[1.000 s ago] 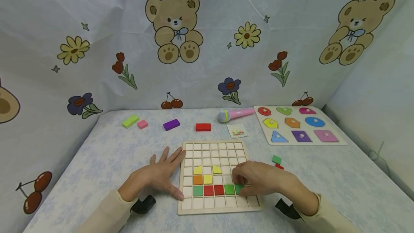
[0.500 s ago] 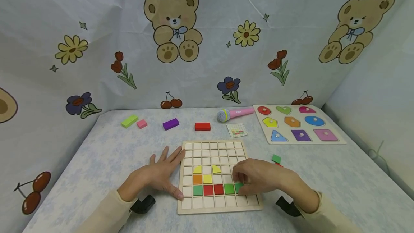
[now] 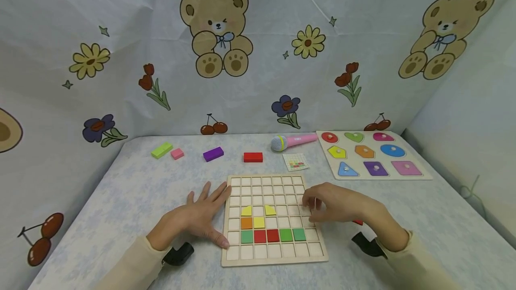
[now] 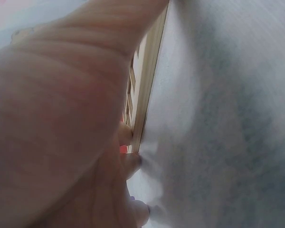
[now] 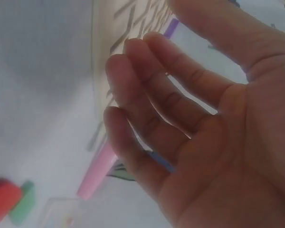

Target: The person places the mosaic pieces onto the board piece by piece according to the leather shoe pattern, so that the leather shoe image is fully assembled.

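Note:
A wooden grid board [image 3: 272,182] lies on the table in front of me. Its lower rows hold two yellow half-round tiles, an orange and a yellow square, and a row of green, red, red, green and green tiles [image 3: 299,234]. My left hand [image 3: 201,218] lies flat on the table, fingers spread, touching the board's left edge [image 4: 147,90]. My right hand [image 3: 330,205] hovers over the board's right side, fingers relaxed and holding nothing [image 5: 147,109]. A small red tile [image 3: 357,222] and a green one [image 5: 23,204] lie on the table beside it.
At the back lie a lime block [image 3: 161,150], a pink block [image 3: 177,154], a purple block [image 3: 212,154] and a red block [image 3: 252,157]. A pink toy microphone [image 3: 292,142], a pattern card [image 3: 295,162] and a shape puzzle board [image 3: 372,155] sit back right. Printed cloth walls surround the table.
My right hand let go of the green tile, now seated at the right end of the coloured row, and lifted up and to the right. The left hand has not moved.

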A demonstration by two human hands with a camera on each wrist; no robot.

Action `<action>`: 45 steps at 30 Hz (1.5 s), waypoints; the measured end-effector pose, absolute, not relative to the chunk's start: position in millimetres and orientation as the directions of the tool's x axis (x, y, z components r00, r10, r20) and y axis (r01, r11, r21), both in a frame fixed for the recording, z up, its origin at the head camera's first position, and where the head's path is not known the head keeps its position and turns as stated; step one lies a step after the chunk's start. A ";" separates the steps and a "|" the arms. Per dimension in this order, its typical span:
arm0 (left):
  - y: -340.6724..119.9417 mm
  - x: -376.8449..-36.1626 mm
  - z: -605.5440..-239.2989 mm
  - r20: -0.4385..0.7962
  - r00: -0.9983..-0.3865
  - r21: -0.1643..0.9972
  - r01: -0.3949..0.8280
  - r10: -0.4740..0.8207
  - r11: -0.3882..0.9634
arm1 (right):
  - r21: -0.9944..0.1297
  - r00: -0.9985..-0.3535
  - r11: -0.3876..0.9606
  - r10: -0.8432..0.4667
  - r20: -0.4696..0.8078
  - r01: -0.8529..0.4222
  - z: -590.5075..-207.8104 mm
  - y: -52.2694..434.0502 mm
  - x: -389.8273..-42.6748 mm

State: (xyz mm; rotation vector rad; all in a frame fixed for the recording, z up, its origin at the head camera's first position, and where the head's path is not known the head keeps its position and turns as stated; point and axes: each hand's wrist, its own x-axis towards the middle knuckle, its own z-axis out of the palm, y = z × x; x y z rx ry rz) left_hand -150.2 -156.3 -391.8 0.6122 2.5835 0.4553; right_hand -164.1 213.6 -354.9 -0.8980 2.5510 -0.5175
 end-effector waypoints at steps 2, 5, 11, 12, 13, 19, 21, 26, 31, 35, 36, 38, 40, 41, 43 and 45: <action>-156.7 -149.9 -391.8 -0.342 -0.803 0.411 0.340 0.489 0.846 | -0.463 -0.728 0.731 -0.646 -0.230 -0.502 -355.3 218.6 -167.3; -157.0 -149.5 -392.0 -0.340 -0.801 0.419 0.339 0.492 0.842 | -0.460 -0.739 0.746 -0.628 -0.243 -0.482 -356.0 224.0 -170.9; -156.5 -148.9 -392.5 -0.342 -0.802 0.424 0.334 0.490 0.842 | -0.436 -0.788 0.802 -0.550 -0.275 -0.408 -357.2 234.3 -177.5; -156.4 -148.7 -392.4 -0.342 -0.803 0.424 0.332 0.489 0.842 | -0.435 -0.794 0.809 -0.539 -0.281 -0.396 -357.5 236.4 -178.7; -156.2 -148.2 -392.0 -0.341 -0.804 0.424 0.331 0.487 0.843 | -0.435 -0.799 0.814 -0.529 -0.285 -0.384 -357.4 238.3 -179.4; -156.3 -147.3 -390.4 -0.338 -0.805 0.425 0.332 0.488 0.842 | -0.432 -0.813 0.832 -0.497 -0.302 -0.348 -355.8 248.3 -184.6; -156.5 -147.5 -389.8 -0.339 -0.805 0.422 0.333 0.488 0.843 | -0.422 -0.821 0.839 -0.487 -0.297 -0.344 -355.7 251.7 -186.4; -156.5 -148.0 -388.8 -0.345 -0.802 0.424 0.330 0.487 0.844 | -0.409 -0.840 0.854 -0.456 -0.294 -0.321 -358.2 262.9 -188.9; -155.9 -146.5 -388.8 -0.347 -0.801 0.429 0.326 0.487 0.842 | -0.413 -0.853 0.862 -0.433 -0.293 -0.295 -361.8 274.3 -191.6; -155.8 -145.5 -388.3 -0.342 -0.805 0.428 0.326 0.485 0.843 | -0.405 -0.867 0.873 -0.404 -0.291 -0.271 -363.9 280.2 -195.3; -155.8 -145.5 -388.2 -0.342 -0.805 0.428 0.326 0.485 0.843 | -0.404 -0.870 0.876 -0.396 -0.293 -0.263 -364.5 281.1 -196.0; -155.7 -145.5 -387.9 -0.341 -0.805 0.428 0.327 0.485 0.843 | -0.398 -0.874 0.882 -0.384 -0.298 -0.252 -365.4 283.1 -197.5; -155.9 -145.7 -388.2 -0.342 -0.804 0.429 0.328 0.487 0.842 | -0.391 -0.876 0.888 -0.372 -0.306 -0.241 -365.2 284.7 -197.8; -156.0 -145.9 -388.4 -0.341 -0.804 0.429 0.328 0.488 0.841 | -0.382 -0.880 0.894 -0.361 -0.309 -0.233 -365.2 285.5 -197.9; -156.3 -146.2 -388.6 -0.340 -0.803 0.429 0.330 0.489 0.841 | -0.356 -0.886 0.907 -0.342 -0.313 -0.224 -364.7 286.9 -198.1; -156.6 -146.6 -388.8 -0.338 -0.803 0.430 0.332 0.491 0.839 | -0.328 -0.894 0.921 -0.317 -0.316 -0.211 -364.0 287.8 -197.7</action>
